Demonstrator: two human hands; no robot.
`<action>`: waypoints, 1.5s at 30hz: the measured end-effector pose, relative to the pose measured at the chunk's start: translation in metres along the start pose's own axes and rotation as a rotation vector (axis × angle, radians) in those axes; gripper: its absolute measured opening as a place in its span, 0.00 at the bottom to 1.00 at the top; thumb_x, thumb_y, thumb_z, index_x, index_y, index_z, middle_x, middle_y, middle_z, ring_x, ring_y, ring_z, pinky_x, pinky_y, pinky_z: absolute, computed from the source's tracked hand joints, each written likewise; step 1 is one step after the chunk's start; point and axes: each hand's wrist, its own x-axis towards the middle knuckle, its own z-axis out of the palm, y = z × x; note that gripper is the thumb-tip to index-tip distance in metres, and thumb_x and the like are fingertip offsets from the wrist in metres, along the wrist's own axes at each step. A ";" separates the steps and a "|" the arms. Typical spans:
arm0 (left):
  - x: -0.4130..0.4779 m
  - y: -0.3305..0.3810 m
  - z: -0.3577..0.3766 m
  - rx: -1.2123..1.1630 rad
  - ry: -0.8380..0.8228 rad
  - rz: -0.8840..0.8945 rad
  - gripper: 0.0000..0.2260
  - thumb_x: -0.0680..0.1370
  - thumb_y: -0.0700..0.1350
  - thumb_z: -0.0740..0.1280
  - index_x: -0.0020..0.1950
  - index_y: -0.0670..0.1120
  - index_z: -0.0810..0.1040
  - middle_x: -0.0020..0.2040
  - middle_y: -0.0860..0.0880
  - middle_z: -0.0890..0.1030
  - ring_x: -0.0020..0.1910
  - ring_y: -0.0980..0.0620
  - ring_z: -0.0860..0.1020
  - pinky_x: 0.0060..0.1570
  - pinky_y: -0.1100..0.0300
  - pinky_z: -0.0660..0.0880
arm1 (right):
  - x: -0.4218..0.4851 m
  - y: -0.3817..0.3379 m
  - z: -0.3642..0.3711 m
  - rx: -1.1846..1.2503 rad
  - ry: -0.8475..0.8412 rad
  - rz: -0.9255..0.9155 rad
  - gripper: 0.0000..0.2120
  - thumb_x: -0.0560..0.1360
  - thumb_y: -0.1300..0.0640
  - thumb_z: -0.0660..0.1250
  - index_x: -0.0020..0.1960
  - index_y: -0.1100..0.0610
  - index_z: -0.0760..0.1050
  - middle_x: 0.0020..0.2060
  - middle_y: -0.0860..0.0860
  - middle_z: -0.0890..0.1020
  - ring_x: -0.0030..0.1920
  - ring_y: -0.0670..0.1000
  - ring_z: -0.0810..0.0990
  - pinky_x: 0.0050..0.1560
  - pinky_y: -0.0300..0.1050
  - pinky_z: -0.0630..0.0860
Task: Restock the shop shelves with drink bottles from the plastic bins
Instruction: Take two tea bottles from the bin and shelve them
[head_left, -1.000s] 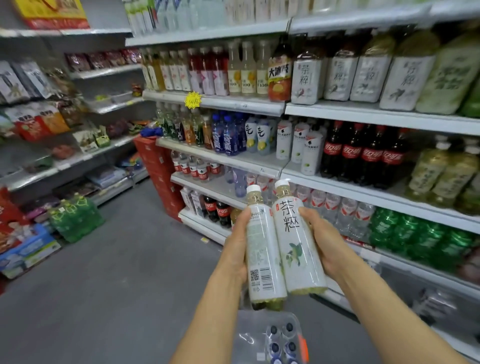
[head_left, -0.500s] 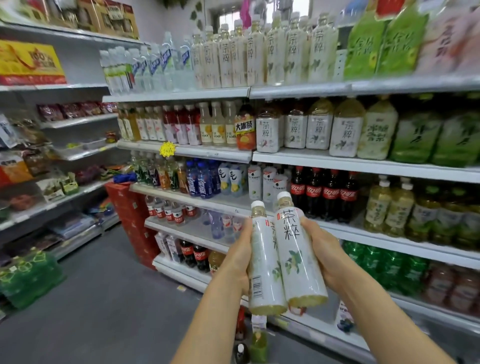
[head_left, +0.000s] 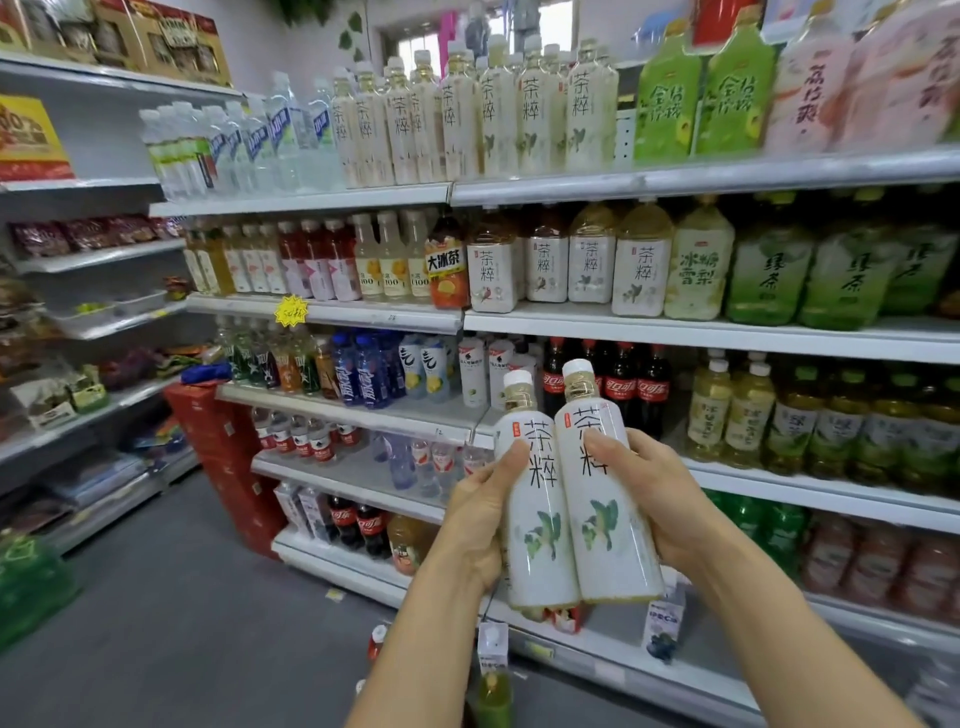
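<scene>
Your left hand (head_left: 472, 530) is curled round the left bottle (head_left: 540, 551). Your right hand (head_left: 660, 499) is curled round the right bottle (head_left: 608, 540). Both hands grip at the middle. The two bottles touch side by side, well below the top shelf (head_left: 675, 179). They look full, so they are likely heavy, and the smooth wrap may be slippery. Hold each one round its fat middle, not by the cap. Matching bottles (head_left: 457, 119) stand on the top shelf.
</scene>
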 end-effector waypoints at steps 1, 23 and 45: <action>0.001 -0.002 0.003 0.000 -0.012 0.009 0.28 0.70 0.48 0.75 0.65 0.35 0.77 0.57 0.35 0.82 0.58 0.35 0.80 0.60 0.36 0.75 | -0.002 -0.001 -0.004 0.000 -0.009 -0.016 0.22 0.71 0.51 0.72 0.61 0.59 0.75 0.48 0.61 0.85 0.46 0.62 0.85 0.41 0.57 0.83; 0.063 0.035 0.021 0.210 -0.007 0.139 0.28 0.74 0.61 0.69 0.66 0.42 0.75 0.56 0.39 0.84 0.55 0.38 0.83 0.57 0.36 0.77 | 0.046 -0.019 0.008 -0.066 0.145 -0.258 0.12 0.73 0.55 0.72 0.57 0.52 0.80 0.45 0.54 0.87 0.43 0.56 0.86 0.38 0.49 0.82; 0.185 0.187 0.082 0.272 -0.218 0.479 0.26 0.66 0.39 0.80 0.60 0.43 0.73 0.52 0.41 0.84 0.46 0.42 0.85 0.47 0.40 0.82 | 0.195 -0.135 0.041 -0.126 0.337 -0.560 0.23 0.70 0.52 0.77 0.61 0.59 0.75 0.51 0.54 0.84 0.47 0.53 0.86 0.48 0.52 0.83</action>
